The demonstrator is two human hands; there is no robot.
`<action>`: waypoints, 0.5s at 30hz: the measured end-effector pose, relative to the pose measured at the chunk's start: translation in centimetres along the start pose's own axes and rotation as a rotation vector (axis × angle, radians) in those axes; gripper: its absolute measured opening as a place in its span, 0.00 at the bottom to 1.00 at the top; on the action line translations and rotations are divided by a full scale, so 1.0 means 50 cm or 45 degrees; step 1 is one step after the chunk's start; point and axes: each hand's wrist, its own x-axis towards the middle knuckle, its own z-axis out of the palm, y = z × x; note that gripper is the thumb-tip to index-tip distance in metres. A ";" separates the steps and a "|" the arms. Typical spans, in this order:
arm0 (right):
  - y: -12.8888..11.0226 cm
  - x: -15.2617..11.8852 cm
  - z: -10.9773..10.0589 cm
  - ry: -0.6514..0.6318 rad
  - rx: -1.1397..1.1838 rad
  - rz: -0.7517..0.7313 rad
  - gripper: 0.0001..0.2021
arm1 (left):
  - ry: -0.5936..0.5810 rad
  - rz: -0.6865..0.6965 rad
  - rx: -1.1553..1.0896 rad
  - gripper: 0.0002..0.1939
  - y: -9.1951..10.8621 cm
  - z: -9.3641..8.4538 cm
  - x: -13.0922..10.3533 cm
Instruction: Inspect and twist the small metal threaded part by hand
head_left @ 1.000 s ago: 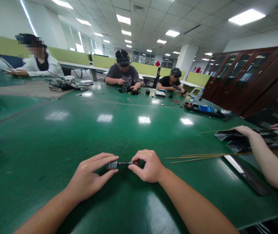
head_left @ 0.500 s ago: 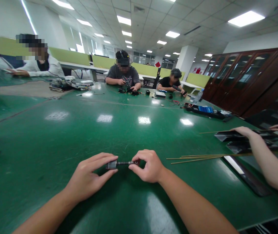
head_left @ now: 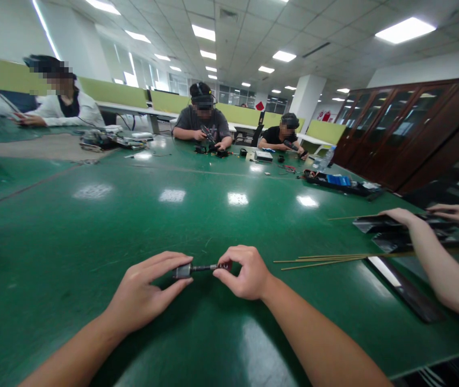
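Between the thumb and fingers of my left hand (head_left: 146, 290) is a small grey cylinder (head_left: 183, 271), gripped by its sides. A thin dark rod (head_left: 203, 267) runs out of the cylinder to the right, lying nearly level. My right hand (head_left: 246, 274) pinches the rod's far end with thumb and index finger, where a small ringed or coil-like piece (head_left: 223, 266) shows. The fingertips hide part of that end, and its exact kind cannot be made out. Both hands are held low over the green tabletop (head_left: 144, 215).
Thin brass-coloured rods (head_left: 326, 259) lie to the right, beside a long dark channel piece (head_left: 404, 290). A co-worker's arm (head_left: 431, 252) reaches over dark metal parts there. Across the table, other people handle tools near a black tray (head_left: 334, 184) and a pile of electronics (head_left: 108, 138).
My hands and the part stay almost in place, with the right fingertips slightly shifted on the rod's end. The co-worker's far hand on the right has moved left.
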 end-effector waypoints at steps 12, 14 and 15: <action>0.006 0.000 -0.014 0.180 0.209 0.190 0.19 | 0.181 -0.531 -0.421 0.22 0.004 -0.021 0.018; 0.012 -0.001 -0.013 0.187 0.206 0.232 0.22 | 0.286 -0.706 -0.687 0.26 0.002 -0.015 0.027; 0.015 -0.002 -0.012 0.188 0.205 0.246 0.23 | 0.340 -0.762 -0.794 0.27 -0.002 -0.014 0.031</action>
